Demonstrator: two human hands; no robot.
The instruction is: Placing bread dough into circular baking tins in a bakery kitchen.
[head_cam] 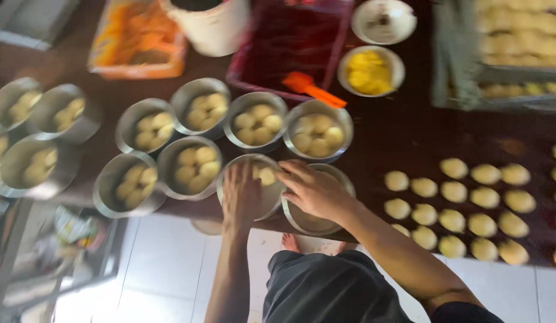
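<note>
My left hand [241,192] reaches into a round metal tin [230,173] at the table's front edge, fingers spread over dough balls [266,175] inside. My right hand [311,190] rests over the neighbouring metal tin [308,222], which looks nearly bare inside. Whether either hand grips a dough ball is blurred. Several more tins [196,164] filled with pale dough balls stand in two rows to the left and behind.
Rows of loose dough balls [469,200] lie on the dark table [397,128] at right. Behind stand a bowl of yellow filling [369,72], an orange scraper [311,88] against a dark red crate [290,42], a white bucket [212,27] and a tray of buns [517,36]. White floor tiles [164,263] lie below.
</note>
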